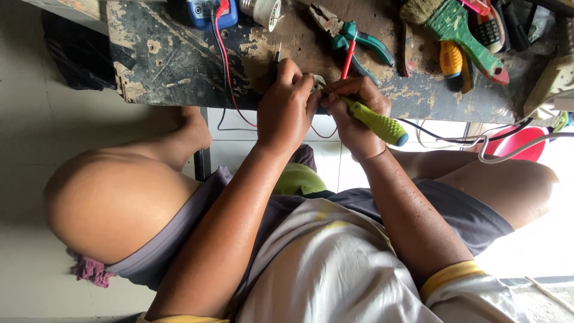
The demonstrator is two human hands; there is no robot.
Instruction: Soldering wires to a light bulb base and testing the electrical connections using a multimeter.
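My left hand (287, 104) is closed around a small metal part (318, 81) at the near edge of a worn dark workbench (179, 60); the part is mostly hidden by my fingers. My right hand (356, 110) grips a screwdriver with a yellow-green handle (378, 122), its tip pointed into the small part between both hands. A red test probe (348, 60) and a black probe (278, 55) lie on the bench just beyond my fingers.
A blue multimeter (209, 12) with red and black leads sits at the bench's far side beside a tape roll (263, 9). Green-handled pliers (359, 39), a green-handled brush (463, 30) and other tools lie to the right. A red bowl (517, 143) stands on the floor.
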